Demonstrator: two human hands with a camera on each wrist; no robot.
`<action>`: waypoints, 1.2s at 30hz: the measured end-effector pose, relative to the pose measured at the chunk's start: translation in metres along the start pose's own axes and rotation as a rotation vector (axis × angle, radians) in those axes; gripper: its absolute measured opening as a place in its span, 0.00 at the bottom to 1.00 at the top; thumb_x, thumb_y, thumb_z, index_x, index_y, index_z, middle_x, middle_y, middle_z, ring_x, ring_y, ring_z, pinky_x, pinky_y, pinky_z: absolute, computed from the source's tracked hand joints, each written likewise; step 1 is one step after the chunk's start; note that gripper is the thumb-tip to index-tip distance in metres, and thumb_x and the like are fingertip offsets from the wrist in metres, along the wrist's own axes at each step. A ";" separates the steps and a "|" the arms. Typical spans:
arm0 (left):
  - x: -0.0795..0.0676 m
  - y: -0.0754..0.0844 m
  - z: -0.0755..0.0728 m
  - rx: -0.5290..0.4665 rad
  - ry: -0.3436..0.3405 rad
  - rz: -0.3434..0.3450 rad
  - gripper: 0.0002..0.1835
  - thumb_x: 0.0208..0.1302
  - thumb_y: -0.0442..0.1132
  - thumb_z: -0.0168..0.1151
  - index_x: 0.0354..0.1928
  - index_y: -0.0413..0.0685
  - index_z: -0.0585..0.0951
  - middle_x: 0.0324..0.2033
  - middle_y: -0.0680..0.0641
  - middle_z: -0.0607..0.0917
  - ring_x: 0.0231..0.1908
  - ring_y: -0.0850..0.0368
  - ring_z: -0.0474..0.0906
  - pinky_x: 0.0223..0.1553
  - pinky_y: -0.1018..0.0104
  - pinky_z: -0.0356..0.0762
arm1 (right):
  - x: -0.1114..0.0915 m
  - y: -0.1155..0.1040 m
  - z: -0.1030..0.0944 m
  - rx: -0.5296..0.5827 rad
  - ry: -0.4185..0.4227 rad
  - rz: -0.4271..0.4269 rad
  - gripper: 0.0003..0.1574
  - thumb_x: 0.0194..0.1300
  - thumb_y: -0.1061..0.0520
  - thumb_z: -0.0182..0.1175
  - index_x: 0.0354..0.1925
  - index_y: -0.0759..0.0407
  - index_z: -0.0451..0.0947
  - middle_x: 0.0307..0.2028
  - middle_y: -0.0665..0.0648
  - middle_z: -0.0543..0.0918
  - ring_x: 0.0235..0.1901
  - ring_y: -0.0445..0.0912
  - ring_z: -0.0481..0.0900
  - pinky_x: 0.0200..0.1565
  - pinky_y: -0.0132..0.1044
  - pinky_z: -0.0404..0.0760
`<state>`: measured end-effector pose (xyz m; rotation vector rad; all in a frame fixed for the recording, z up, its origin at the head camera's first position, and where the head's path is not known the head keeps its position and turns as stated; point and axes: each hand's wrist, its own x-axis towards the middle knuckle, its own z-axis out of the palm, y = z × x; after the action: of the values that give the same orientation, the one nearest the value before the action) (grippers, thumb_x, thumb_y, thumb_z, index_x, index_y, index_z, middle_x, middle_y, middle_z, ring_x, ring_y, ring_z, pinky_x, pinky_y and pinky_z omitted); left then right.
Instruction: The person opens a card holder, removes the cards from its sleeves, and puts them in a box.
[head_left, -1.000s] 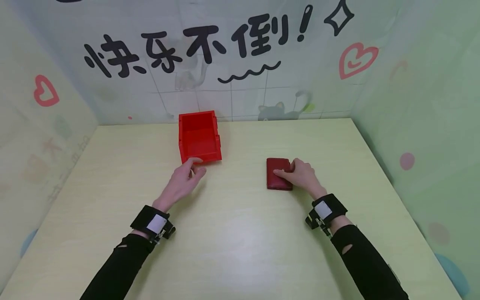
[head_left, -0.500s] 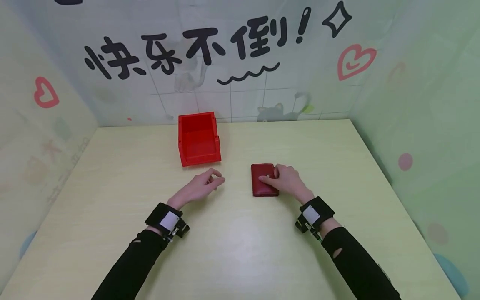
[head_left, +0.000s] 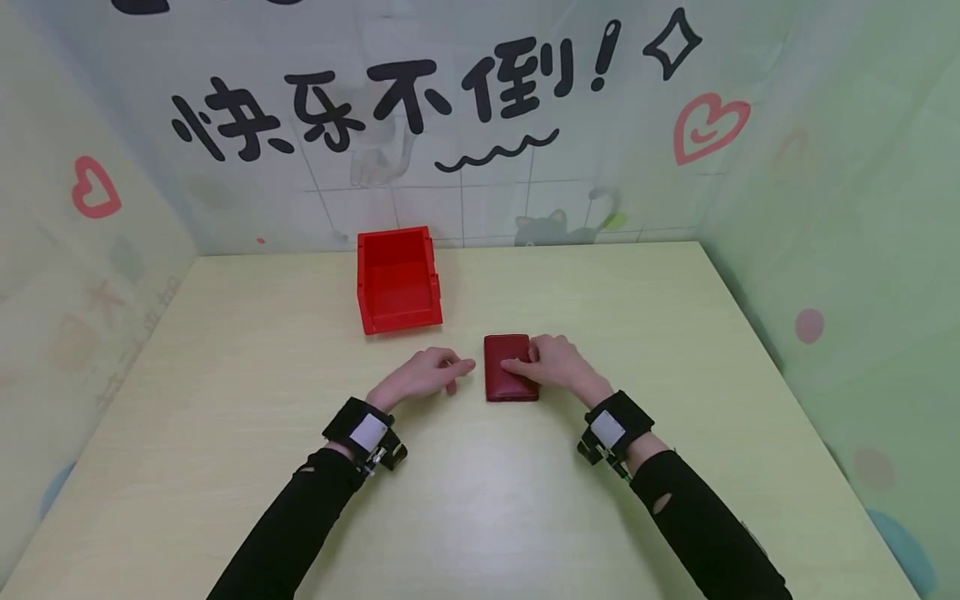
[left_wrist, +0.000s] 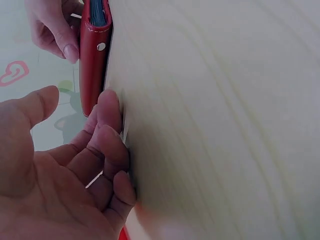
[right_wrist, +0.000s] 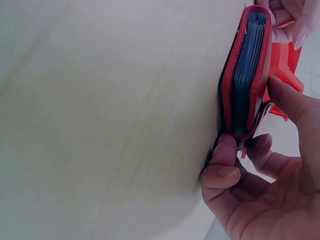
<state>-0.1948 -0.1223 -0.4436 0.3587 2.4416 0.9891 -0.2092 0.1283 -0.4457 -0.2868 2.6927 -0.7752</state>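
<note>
A dark red card holder (head_left: 498, 379) lies flat on the table. In the right wrist view its side shows a stack of clear sleeves (right_wrist: 248, 62) between red covers. My right hand (head_left: 558, 364) holds its right edge: the thumb rests on the top cover, and the other fingers are at the strap (right_wrist: 262, 114) on that edge. My left hand (head_left: 423, 375) is just left of the card holder, a small gap apart, fingers loosely bent and holding nothing. From the left wrist, a silver snap (left_wrist: 101, 46) is visible on the card holder's red side.
A red open-topped box (head_left: 401, 322) stands at the back of the table, left of centre, beyond my left hand. Printed cloth walls (head_left: 465, 204) enclose the pale table (head_left: 480, 508) at the back and both sides.
My right hand has slid the card holder left and slightly nearer. My left hand has left the red box's front edge and moved right, toward the card holder.
</note>
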 end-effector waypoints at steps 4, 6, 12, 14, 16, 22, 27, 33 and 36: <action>0.004 0.003 0.005 -0.005 0.030 -0.013 0.24 0.73 0.57 0.53 0.49 0.42 0.82 0.28 0.46 0.84 0.30 0.55 0.73 0.33 0.67 0.66 | 0.000 -0.003 0.002 0.014 -0.029 -0.023 0.31 0.66 0.37 0.62 0.19 0.53 0.64 0.15 0.48 0.66 0.19 0.42 0.65 0.25 0.31 0.61; 0.005 0.005 0.008 -0.003 0.058 -0.027 0.24 0.73 0.57 0.54 0.48 0.42 0.82 0.26 0.46 0.83 0.29 0.55 0.73 0.31 0.67 0.64 | 0.000 -0.004 0.002 0.015 -0.041 -0.033 0.31 0.68 0.37 0.61 0.19 0.53 0.65 0.15 0.48 0.66 0.19 0.42 0.64 0.25 0.31 0.60; 0.008 0.012 0.017 0.088 0.141 -0.065 0.24 0.70 0.60 0.56 0.41 0.45 0.82 0.22 0.49 0.79 0.25 0.56 0.72 0.27 0.68 0.62 | 0.000 -0.009 0.003 0.025 -0.078 -0.079 0.27 0.72 0.40 0.57 0.22 0.54 0.66 0.17 0.49 0.66 0.20 0.42 0.64 0.25 0.31 0.61; 0.009 0.014 0.019 0.115 0.153 -0.071 0.24 0.69 0.61 0.56 0.37 0.46 0.81 0.19 0.49 0.76 0.23 0.56 0.71 0.25 0.68 0.61 | 0.000 -0.010 0.004 0.022 -0.085 -0.092 0.26 0.73 0.41 0.56 0.23 0.55 0.67 0.17 0.49 0.66 0.20 0.42 0.64 0.25 0.30 0.61; 0.011 0.015 0.020 0.131 0.156 -0.077 0.24 0.69 0.61 0.57 0.32 0.47 0.79 0.17 0.50 0.73 0.21 0.57 0.68 0.24 0.68 0.58 | 0.000 -0.011 0.004 0.013 -0.087 -0.098 0.26 0.73 0.42 0.56 0.23 0.55 0.67 0.17 0.49 0.66 0.20 0.42 0.64 0.25 0.30 0.61; 0.013 0.018 0.021 0.164 0.137 -0.089 0.25 0.68 0.62 0.58 0.24 0.49 0.74 0.15 0.51 0.67 0.19 0.58 0.63 0.23 0.68 0.54 | 0.001 -0.015 0.004 -0.020 -0.089 -0.104 0.25 0.75 0.43 0.54 0.24 0.56 0.68 0.18 0.50 0.67 0.21 0.42 0.65 0.25 0.30 0.61; 0.013 0.022 0.023 0.204 0.144 -0.104 0.25 0.67 0.62 0.61 0.22 0.49 0.75 0.14 0.51 0.68 0.19 0.58 0.63 0.24 0.67 0.56 | 0.002 -0.017 0.004 -0.090 -0.094 -0.143 0.21 0.77 0.47 0.51 0.29 0.57 0.71 0.21 0.50 0.69 0.22 0.42 0.67 0.27 0.30 0.63; 0.012 0.026 0.023 0.213 0.144 -0.129 0.26 0.65 0.62 0.63 0.20 0.49 0.74 0.14 0.50 0.69 0.20 0.57 0.64 0.26 0.67 0.57 | 0.001 -0.020 0.003 -0.151 -0.109 -0.188 0.19 0.78 0.51 0.49 0.29 0.57 0.71 0.22 0.51 0.70 0.24 0.43 0.69 0.29 0.30 0.65; 0.012 0.027 0.023 0.217 0.142 -0.135 0.26 0.64 0.61 0.63 0.20 0.50 0.73 0.14 0.50 0.69 0.20 0.57 0.64 0.26 0.66 0.57 | -0.001 -0.021 0.003 -0.154 -0.119 -0.190 0.18 0.78 0.52 0.49 0.29 0.57 0.69 0.22 0.51 0.69 0.24 0.43 0.69 0.29 0.30 0.65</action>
<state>-0.1918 -0.0847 -0.4426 0.1981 2.6706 0.7162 -0.2055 0.1098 -0.4363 -0.6131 2.6418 -0.5817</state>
